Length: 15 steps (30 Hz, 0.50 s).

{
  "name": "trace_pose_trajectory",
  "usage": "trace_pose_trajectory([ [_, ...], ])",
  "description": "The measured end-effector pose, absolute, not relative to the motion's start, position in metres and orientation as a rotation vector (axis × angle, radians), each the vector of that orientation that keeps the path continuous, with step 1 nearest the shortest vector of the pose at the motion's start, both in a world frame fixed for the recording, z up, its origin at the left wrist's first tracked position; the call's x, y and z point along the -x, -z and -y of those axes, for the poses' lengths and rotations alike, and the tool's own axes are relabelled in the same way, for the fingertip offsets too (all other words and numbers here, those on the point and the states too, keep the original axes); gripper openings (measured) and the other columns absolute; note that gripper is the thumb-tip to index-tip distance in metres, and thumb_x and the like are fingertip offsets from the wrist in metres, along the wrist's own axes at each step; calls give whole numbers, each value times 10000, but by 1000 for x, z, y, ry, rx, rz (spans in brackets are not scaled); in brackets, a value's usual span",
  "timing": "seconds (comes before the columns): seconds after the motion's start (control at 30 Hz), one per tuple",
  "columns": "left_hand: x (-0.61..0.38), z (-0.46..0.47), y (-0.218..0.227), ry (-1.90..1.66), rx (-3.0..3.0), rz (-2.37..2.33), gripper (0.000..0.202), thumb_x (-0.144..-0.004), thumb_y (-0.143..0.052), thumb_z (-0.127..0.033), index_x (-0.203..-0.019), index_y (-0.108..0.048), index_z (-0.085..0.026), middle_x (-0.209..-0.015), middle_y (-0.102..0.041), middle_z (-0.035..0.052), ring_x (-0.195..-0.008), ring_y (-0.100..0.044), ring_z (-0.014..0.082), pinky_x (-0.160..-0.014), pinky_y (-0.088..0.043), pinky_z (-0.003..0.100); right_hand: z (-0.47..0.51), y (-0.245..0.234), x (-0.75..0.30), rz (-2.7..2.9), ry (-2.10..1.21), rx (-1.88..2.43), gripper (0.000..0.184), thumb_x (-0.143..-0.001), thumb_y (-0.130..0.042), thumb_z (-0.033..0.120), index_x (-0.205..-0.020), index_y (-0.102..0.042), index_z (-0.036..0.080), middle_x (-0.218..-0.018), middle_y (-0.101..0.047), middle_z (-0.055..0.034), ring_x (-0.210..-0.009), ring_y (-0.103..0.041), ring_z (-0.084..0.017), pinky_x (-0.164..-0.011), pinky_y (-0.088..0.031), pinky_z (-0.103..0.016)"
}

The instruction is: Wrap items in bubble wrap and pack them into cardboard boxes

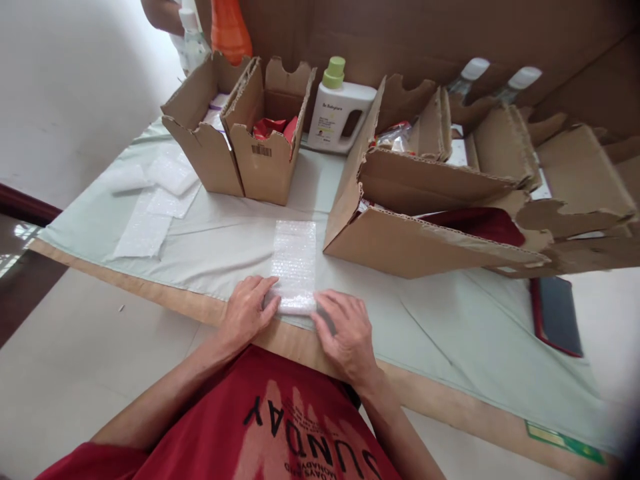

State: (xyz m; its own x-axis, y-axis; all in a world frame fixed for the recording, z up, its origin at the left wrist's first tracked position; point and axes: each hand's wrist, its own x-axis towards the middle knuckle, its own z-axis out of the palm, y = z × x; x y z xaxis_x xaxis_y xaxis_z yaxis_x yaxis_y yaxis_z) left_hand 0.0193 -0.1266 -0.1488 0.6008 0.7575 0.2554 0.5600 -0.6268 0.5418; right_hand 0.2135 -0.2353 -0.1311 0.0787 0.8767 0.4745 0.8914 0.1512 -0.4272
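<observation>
At the far left, loose bubble-wrap sheets (pixel 145 223) are lying overlapped on the pale green cloth (pixel 205 250), perhaps kept within the left hand's reach. Next, two narrow cardboard bins (pixel 265 163) are standing side by side, their cut-down fronts likely leaving the contents easy to pick out; red packets (pixel 273 127) are showing in one. The left hand (pixel 250 310) is resting at the near left corner of a bubble-wrap strip (pixel 295 257), thumb and forefinger apart, fingertips touching its edge. That strip is lying flat between both hands, close to the table edge, its near end looking thicker. Behind it a white detergent bottle (pixel 337 113) is standing. The right hand (pixel 347 330) is curling half-bent fingers against the opposite edge, seemingly keeping the strip square; whether either hand is truly pinching, I can't tell. Farther right, larger cardboard bins (pixel 425 243) are standing, and a dark phone (pixel 556 313) is lying beyond.
</observation>
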Motion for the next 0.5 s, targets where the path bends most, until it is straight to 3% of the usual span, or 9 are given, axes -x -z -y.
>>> trace_pose_trajectory([
  [0.17,-10,134,139,-779,-2465,-925,313,-951,-610,-271,-1251,-627,-184,-1228,-650,145,-1132,-621,286,-960,-512,447,233,136,-209,1969,-95,1629,227,-1018,-540,171,-1200,-674,177,-1227,-737,-105,-1170,-636,-282,-955,-449,-438],
  [0.23,-3,138,134,-752,-2470,-789,312,-952,-622,-274,-1254,-615,-197,-1192,-675,122,-1132,-617,277,-972,-493,444,232,135,-210,1915,-223,1617,224,-1032,-528,174,-1200,-677,188,-1122,-770,-72,-1040,-676,-235,-919,-459,-405],
  [0.33,-2,136,132,-681,-2427,-771,296,-979,-554,-227,-1270,-602,-193,-1011,-717,76,-967,-642,234,-875,-503,396,233,132,-212,1820,-365,1669,227,-1038,-537,221,-1212,-678,186,-1060,-779,-57,-931,-685,-211,-867,-481,-377],
  [0.4,-8,129,136,-609,-2422,-885,303,-976,-543,-230,-1267,-614,-182,-948,-719,69,-886,-636,229,-825,-503,387,235,131,-212,1743,-265,1761,259,-1040,-534,271,-1235,-672,173,-1128,-760,-94,-999,-673,-246,-875,-485,-400],
  [0.5,-19,119,143,-538,-2457,-1050,309,-954,-567,-264,-1234,-648,-162,-980,-715,100,-917,-629,260,-863,-500,428,238,131,-211,1739,-112,1791,310,-1027,-549,300,-1291,-647,172,-1229,-714,-134,-1106,-637,-281,-936,-473,-437],
])
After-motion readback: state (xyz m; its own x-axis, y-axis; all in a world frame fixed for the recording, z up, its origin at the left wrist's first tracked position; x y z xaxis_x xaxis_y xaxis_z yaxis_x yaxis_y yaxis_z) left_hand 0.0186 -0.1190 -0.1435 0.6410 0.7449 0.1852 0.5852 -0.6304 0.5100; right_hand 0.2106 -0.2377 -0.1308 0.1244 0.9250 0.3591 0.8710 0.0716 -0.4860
